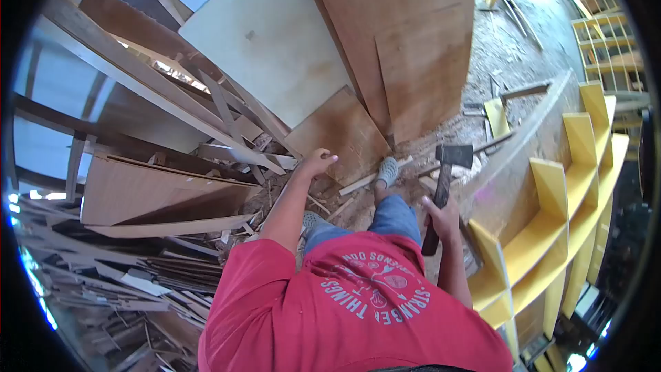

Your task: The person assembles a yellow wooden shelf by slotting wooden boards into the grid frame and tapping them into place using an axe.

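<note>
A hatchet point(444, 180), its blocky, dark metal head fitted to a dark, straight handle, is grasped by the right hand point(442, 219), near yellow, box-shaped shelving point(549, 187). The left hand point(319, 164) is held released, fingers loosely bent, near a flat, brown wooden panel point(348, 132).

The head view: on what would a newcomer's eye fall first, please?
Probably on the red shirt with its pale round print, at the bottom centre. Next comes the bright yellow shelving on the right; just left of it, the right hand holds a hatchet.
</note>
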